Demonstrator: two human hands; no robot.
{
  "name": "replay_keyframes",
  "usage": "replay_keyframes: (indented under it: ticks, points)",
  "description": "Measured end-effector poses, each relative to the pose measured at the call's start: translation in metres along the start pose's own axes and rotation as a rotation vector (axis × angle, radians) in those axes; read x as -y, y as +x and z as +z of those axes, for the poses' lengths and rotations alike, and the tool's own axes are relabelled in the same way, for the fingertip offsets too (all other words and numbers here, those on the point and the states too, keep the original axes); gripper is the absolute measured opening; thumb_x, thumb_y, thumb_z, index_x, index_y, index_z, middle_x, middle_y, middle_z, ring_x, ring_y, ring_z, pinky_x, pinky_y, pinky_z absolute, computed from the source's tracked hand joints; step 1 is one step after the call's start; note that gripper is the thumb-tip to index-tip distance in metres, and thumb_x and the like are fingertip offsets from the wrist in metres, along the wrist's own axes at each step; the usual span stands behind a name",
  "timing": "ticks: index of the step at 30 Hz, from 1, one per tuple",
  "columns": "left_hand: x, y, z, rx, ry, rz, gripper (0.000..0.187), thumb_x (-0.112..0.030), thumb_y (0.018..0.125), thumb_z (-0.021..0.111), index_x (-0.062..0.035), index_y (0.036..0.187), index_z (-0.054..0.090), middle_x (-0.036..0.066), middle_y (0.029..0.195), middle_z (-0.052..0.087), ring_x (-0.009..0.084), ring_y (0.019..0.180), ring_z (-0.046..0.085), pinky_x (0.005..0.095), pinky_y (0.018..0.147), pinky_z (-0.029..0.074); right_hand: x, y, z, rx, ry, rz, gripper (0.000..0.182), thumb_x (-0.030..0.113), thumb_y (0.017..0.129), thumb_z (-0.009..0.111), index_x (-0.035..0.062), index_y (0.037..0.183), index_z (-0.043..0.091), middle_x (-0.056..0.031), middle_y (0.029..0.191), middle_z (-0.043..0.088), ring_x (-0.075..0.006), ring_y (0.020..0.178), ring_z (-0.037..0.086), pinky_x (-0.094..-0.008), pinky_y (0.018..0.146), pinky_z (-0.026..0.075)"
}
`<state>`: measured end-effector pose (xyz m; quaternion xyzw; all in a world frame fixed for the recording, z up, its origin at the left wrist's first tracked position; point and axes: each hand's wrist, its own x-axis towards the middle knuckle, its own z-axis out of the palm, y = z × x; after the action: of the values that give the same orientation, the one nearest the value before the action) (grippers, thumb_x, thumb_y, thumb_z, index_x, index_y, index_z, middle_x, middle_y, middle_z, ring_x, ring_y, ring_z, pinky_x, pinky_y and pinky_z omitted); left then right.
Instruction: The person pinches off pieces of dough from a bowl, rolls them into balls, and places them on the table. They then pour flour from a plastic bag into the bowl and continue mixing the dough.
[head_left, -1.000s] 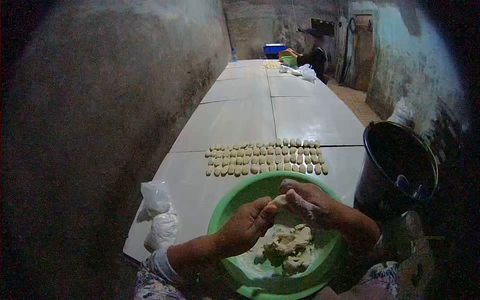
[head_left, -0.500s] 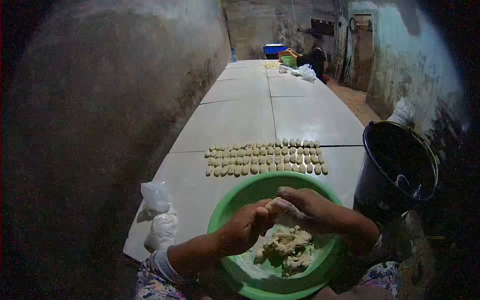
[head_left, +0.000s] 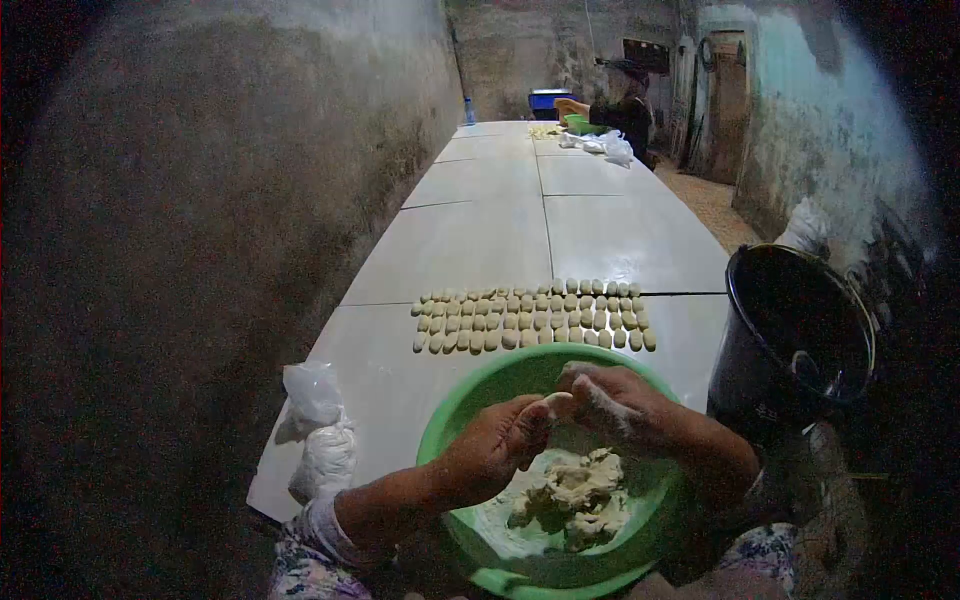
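White dough is poking out of the left hand, whose curled fingers are pinching it over the near green basin. The right hand is bending half-open beside it; I cannot tell its grip. Small dough lumps are lying farther off.

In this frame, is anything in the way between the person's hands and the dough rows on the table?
The far rim of the green bowl is: it lies between the left hand and right hand and the rows of dough pieces. Nothing else visible stands there.
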<state>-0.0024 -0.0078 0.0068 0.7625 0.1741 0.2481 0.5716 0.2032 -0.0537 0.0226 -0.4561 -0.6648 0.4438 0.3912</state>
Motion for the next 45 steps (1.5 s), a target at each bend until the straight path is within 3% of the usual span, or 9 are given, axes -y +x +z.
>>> replay_keyframes:
  ticks: [2, 7, 15, 25, 29, 32, 36, 42, 45]
  points:
    - [0.004, 0.002, -0.002, 0.001, 0.013, -0.019, 0.048, -0.046, 0.098, 0.036, -0.0019, 0.105, 0.055, 0.002, 0.067, 0.047, 0.0113, 0.060, 0.045, 0.0275, 0.056, 0.041, 0.012, -0.001, 0.006, 0.038, -0.391, -0.118, 0.032, 0.032, 0.097, 0.046, 0.0011, 0.098, 0.053, -0.0213, 0.082, 0.060, -0.0272, 0.073, 0.061, -0.0399, 0.067, 0.046]
    - [-0.015, 0.005, -0.016, -0.125, 0.396, 0.045, 0.018, -0.015, 0.092, 0.058, -0.0001, 0.101, 0.064, 0.011, 0.088, 0.069, 0.0152, 0.078, 0.065, 0.0309, 0.069, 0.050, 0.010, -0.002, 0.004, 0.040, -0.429, -0.039, 0.029, 0.029, 0.095, 0.048, 0.0019, 0.105, 0.052, -0.0233, 0.088, 0.061, -0.0393, 0.083, 0.061, -0.0441, 0.072, 0.047]
    - [0.008, 0.022, -0.110, -0.540, 0.049, 0.282, 0.017, -0.019, 0.083, 0.071, -0.0037, 0.087, 0.062, 0.008, 0.084, 0.069, 0.0136, 0.077, 0.064, 0.0268, 0.068, 0.051, 0.015, -0.006, 0.011, 0.012, -0.598, -0.065, 0.042, 0.039, 0.093, 0.049, 0.0023, 0.114, 0.049, -0.0243, 0.097, 0.063, -0.0413, 0.094, 0.060, -0.0478, 0.082, 0.047]
    - [0.144, 0.066, -0.238, -0.941, -0.108, -0.167, 0.020, -0.018, 0.090, 0.063, -0.0020, 0.102, 0.064, 0.005, 0.081, 0.066, 0.0119, 0.065, 0.059, 0.0264, 0.058, 0.048, 0.016, -0.006, 0.014, 0.254, -0.823, -0.144, 0.037, 0.037, 0.090, 0.054, 0.0042, 0.108, 0.052, -0.0178, 0.096, 0.061, -0.0380, 0.096, 0.059, -0.0525, 0.086, 0.042]
    - [0.168, 0.091, -0.249, -0.897, 0.188, -0.282, 0.015, -0.018, 0.085, 0.068, -0.0029, 0.083, 0.067, 0.005, 0.075, 0.065, 0.0111, 0.059, 0.056, 0.0261, 0.058, 0.048, 0.005, -0.006, 0.013, 0.336, -0.882, -0.192, 0.033, 0.036, 0.090, 0.054, 0.0056, 0.101, 0.049, -0.0157, 0.089, 0.059, -0.0378, 0.092, 0.059, -0.0545, 0.087, 0.040]
    - [0.182, 0.102, -0.246, -0.918, 0.167, -0.400, 0.017, -0.020, 0.079, 0.073, -0.0041, 0.079, 0.068, 0.004, 0.067, 0.064, 0.0120, 0.057, 0.056, 0.0266, 0.058, 0.048, 0.005, -0.007, 0.012, 0.348, -0.901, -0.207, 0.033, 0.036, 0.090, 0.054, 0.0060, 0.102, 0.048, -0.0152, 0.090, 0.059, -0.0369, 0.093, 0.059, -0.0540, 0.089, 0.039]
    - [0.229, 0.110, -0.271, -0.880, 0.572, -0.456, 0.016, -0.014, 0.073, 0.078, -0.0044, 0.081, 0.069, 0.004, 0.065, 0.064, 0.0148, 0.058, 0.059, 0.0296, 0.054, 0.049, 0.002, -0.007, 0.011, 0.340, -0.881, -0.211, 0.031, 0.035, 0.089, 0.055, 0.0067, 0.100, 0.049, -0.0142, 0.090, 0.059, -0.0360, 0.092, 0.060, -0.0525, 0.087, 0.039]
    - [0.209, 0.101, -0.270, -0.927, 0.385, -0.361, 0.019, -0.018, 0.077, 0.075, -0.0017, 0.079, 0.065, 0.007, 0.068, 0.063, 0.0148, 0.056, 0.057, 0.0296, 0.049, 0.047, 0.003, -0.003, 0.011, 0.400, -0.938, -0.160, 0.028, 0.032, 0.089, 0.055, 0.0076, 0.099, 0.050, -0.0138, 0.090, 0.059, -0.0345, 0.091, 0.060, -0.0505, 0.082, 0.040]
    - [0.212, 0.092, -0.285, -0.719, 0.200, -0.539, 0.020, -0.015, 0.074, 0.075, -0.0013, 0.082, 0.064, 0.007, 0.069, 0.063, 0.0160, 0.055, 0.056, 0.0338, 0.047, 0.046, 0.005, -0.004, 0.010, 0.415, -0.934, -0.109, 0.025, 0.030, 0.088, 0.054, 0.0076, 0.098, 0.050, -0.0140, 0.088, 0.058, -0.0342, 0.092, 0.060, -0.0504, 0.083, 0.040]
